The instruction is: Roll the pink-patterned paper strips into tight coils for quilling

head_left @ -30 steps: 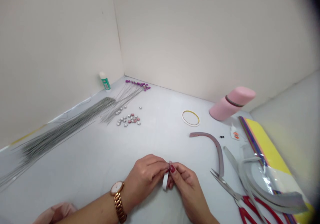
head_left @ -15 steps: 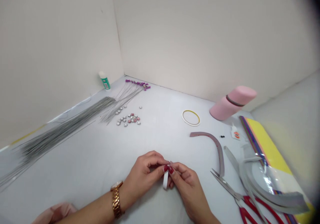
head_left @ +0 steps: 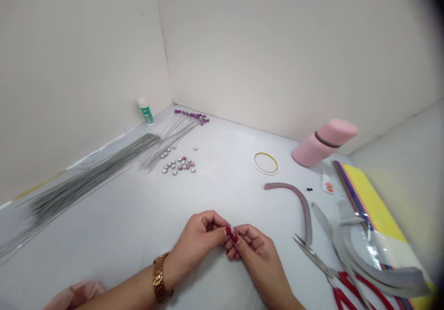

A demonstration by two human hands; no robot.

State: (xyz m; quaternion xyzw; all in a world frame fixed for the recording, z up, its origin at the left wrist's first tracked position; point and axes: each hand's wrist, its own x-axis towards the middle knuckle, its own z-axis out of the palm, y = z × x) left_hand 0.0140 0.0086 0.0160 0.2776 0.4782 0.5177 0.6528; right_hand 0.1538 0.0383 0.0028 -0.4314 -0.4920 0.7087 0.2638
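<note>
My left hand (head_left: 204,234), with a gold watch on the wrist, is closed in a pinch near the front middle of the table. My right hand (head_left: 255,252) pinches from the other side, thumbs nearly touching. Between the fingertips shows a tiny whitish bit of a folded paper strip (head_left: 232,229); the fingers hide most of it. Beyond the hands lie several small silver and pink folded paper stars (head_left: 187,166). To the right, a curved greyish-pink bundle of paper strips (head_left: 301,199) lies beside red-handled scissors (head_left: 322,266).
Long grey wires (head_left: 93,176) stretch across the left, with purple-tipped stems (head_left: 190,115) behind. A glue stick (head_left: 145,112) stands by the wall. Tape roll (head_left: 265,163), pink bottle (head_left: 322,143), small glue bottle (head_left: 326,184), clear-wrapped coloured paper (head_left: 373,199) and pale strips (head_left: 378,273) occupy the right.
The white end of the strip that hung below the fingers is no longer visible; only a small bit shows between the fingertips. Both hands have shifted slightly, still pinching together.
</note>
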